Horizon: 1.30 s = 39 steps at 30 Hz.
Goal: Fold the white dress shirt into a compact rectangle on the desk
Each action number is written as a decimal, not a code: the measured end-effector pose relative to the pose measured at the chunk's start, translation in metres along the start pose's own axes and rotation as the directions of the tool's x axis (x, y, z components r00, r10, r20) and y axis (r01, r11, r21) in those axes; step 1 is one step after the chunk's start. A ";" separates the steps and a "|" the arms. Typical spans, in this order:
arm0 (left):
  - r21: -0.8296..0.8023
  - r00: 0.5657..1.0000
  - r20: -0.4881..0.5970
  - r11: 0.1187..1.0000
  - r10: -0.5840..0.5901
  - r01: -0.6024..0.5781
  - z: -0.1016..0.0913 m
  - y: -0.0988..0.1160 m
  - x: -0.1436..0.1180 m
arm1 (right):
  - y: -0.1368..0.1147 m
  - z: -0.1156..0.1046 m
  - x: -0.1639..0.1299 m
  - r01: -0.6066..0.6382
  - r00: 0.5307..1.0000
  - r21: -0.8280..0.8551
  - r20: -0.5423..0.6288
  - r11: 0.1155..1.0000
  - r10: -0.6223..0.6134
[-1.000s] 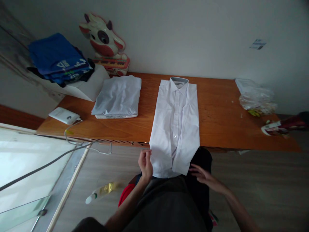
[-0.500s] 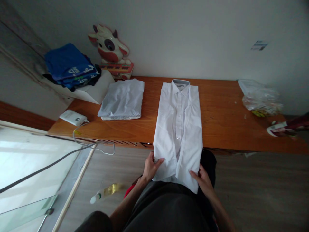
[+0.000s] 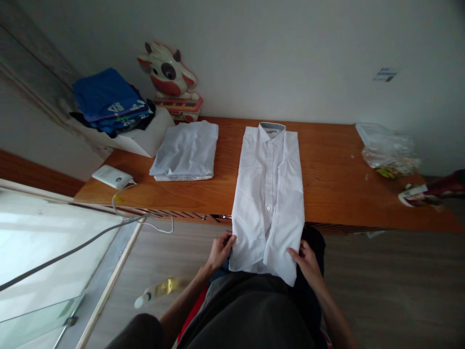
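Note:
A white button-up shirt (image 3: pixel 250 194), its sleeves out of sight, lies front up with the collar toward the wall. Its lower part hangs past the table's front edge toward my lap. At the shirt's left side, my left hand (image 3: pixel 220 249) pinches the edge near the hem, thumb on top and fingers partly hidden. My right hand (image 3: pixel 308 262) grips the opposite edge a little lower, its thumb lying over the cloth. A folded pale shirt stack (image 3: pixel 187 150) rests to the left on the wooden table (image 3: pixel 327 179).
On the left, a white box (image 3: pixel 156 131) bears blue folded clothes (image 3: pixel 105 99), near a cow toy keyboard (image 3: pixel 174 87). A white power bank (image 3: pixel 112 177) trails a cable. Plastic bags (image 3: pixel 390 150) lie at right, beside a dark red item (image 3: pixel 432 191). A bottle (image 3: pixel 158 291) is on the floor.
My left hand has slid left, its thumb moving from over the shirt to the edge. My right hand has barely shifted. The hem sits slightly higher on the right.

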<state>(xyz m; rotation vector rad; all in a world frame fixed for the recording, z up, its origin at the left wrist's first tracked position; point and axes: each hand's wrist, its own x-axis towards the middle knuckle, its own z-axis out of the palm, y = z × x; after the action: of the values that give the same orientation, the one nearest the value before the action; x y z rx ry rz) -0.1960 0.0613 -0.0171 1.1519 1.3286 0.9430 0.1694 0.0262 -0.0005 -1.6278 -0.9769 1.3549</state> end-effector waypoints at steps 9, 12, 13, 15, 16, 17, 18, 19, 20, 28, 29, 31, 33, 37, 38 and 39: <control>-0.021 0.997 -0.077 1.000 0.013 -0.015 0.023 0.003 -0.012 | 0.007 -0.006 -0.002 0.040 0.994 -0.055 -0.102 0.998 -0.046; -0.021 0.995 -0.081 0.998 0.054 -0.056 0.023 -0.005 -0.013 | 0.015 -0.010 -0.007 0.094 0.970 -0.115 -0.212 0.989 -0.117; 0.004 0.993 -0.094 0.997 0.078 -0.078 0.021 -0.010 -0.011 | 0.018 -0.012 -0.010 0.129 0.952 -0.127 -0.260 0.984 -0.158; 0.095 0.985 -0.101 0.987 0.142 -0.133 0.017 -0.021 -0.005 | 0.023 -0.015 -0.014 0.206 0.908 -0.151 -0.339 0.967 -0.246; 0.155 0.979 -0.088 0.974 0.181 -0.166 0.015 -0.026 -0.001 | 0.024 -0.017 -0.016 0.232 0.897 -0.173 -0.343 0.957 -0.280; 0.215 0.972 -0.072 0.956 0.222 -0.202 0.012 -0.032 0.004 | 0.026 -0.020 -0.018 0.245 0.898 -0.203 -0.320 0.948 -0.301; 0.270 0.963 -0.056 0.932 0.265 -0.241 0.010 -0.037 0.008 | 0.027 -0.023 -0.020 0.250 0.911 -0.240 -0.271 0.938 -0.312; 0.321 0.949 -0.043 0.904 0.313 -0.283 0.009 -0.041 0.012 | 0.028 -0.026 -0.021 0.258 0.924 -0.284 -0.206 0.923 -0.322; 0.368 0.929 -0.036 0.869 0.369 -0.331 0.009 -0.044 0.016 | 0.029 -0.030 -0.021 0.277 0.932 -0.327 -0.136 0.904 -0.335; 0.484 0.786 0.181 0.642 0.591 -0.594 0.016 -0.023 0.019 | 0.026 -0.044 -0.016 0.435 0.861 -0.554 0.025 0.710 -0.508; 0.465 0.799 0.218 0.660 0.560 -0.590 0.016 -0.015 0.018 | 0.022 -0.046 -0.016 0.447 0.846 -0.569 0.019 0.690 -0.533; 0.429 0.822 0.293 0.702 0.488 -0.569 0.016 0.002 0.016 | 0.009 -0.048 -0.019 0.475 0.803 -0.589 -0.014 0.654 -0.596; 0.375 0.819 0.365 0.736 0.443 -0.564 0.016 0.022 0.013 | -0.010 -0.052 -0.025 0.511 0.763 -0.567 -0.045 0.646 -0.644; 0.201 0.765 0.497 0.803 0.410 -0.561 0.010 0.070 0.006 | -0.061 -0.054 -0.042 0.552 0.816 -0.303 0.002 0.777 -0.578; 0.173 0.760 0.522 0.825 0.387 -0.538 0.007 0.084 0.004 | -0.076 -0.053 -0.045 0.528 0.840 -0.235 0.005 0.816 -0.542; 0.151 0.763 0.539 0.851 0.355 -0.502 0.004 0.098 0.004 | -0.091 -0.052 -0.045 0.492 0.862 -0.209 -0.019 0.845 -0.506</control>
<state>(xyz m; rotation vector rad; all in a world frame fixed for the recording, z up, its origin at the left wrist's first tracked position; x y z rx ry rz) -0.1811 0.0857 0.0773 1.8483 0.7948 0.7045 0.2081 0.0161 0.1064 -1.4090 -1.4097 0.8555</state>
